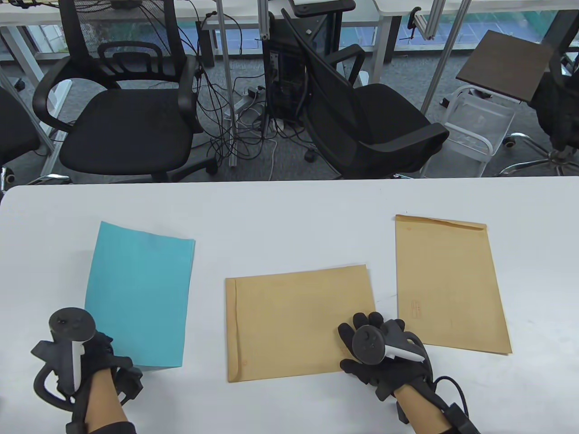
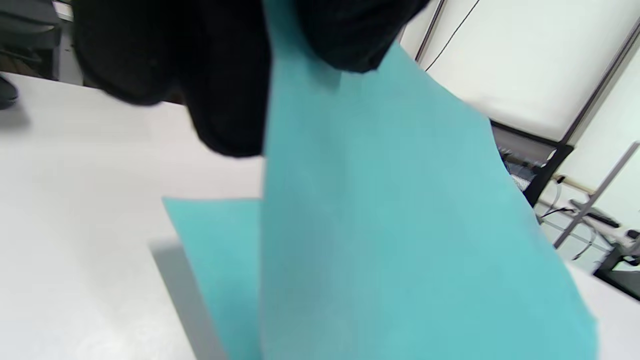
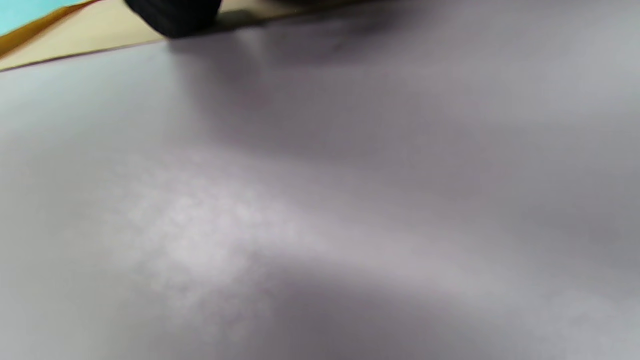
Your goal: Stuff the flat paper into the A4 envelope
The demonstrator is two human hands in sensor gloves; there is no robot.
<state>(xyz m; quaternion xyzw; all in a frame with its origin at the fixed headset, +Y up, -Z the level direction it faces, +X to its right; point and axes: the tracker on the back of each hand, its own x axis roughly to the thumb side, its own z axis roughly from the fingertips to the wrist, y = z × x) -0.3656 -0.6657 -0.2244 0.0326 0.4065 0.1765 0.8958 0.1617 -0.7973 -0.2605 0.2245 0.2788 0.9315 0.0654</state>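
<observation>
A teal sheet of paper (image 1: pixel 140 294) lies at the table's left, its near edge raised. My left hand (image 1: pixel 111 359) pinches its near left corner. In the left wrist view the sheet (image 2: pixel 400 225) hangs between my black gloved fingers (image 2: pixel 220 100), and more teal paper (image 2: pixel 210 240) lies flat on the table beneath it. A brown A4 envelope (image 1: pixel 298 321) lies crosswise in the middle, its flap end to the left. My right hand (image 1: pixel 366 332) rests with straight fingers on its near right corner. The right wrist view shows one fingertip (image 3: pixel 175 17) on the envelope's edge (image 3: pixel 75 42).
A second brown envelope (image 1: pixel 448 285) lies upright at the right of the white table (image 1: pixel 280 217). Black office chairs (image 1: pixel 126 117), cables and a white cart (image 1: pixel 475 131) stand beyond the far edge.
</observation>
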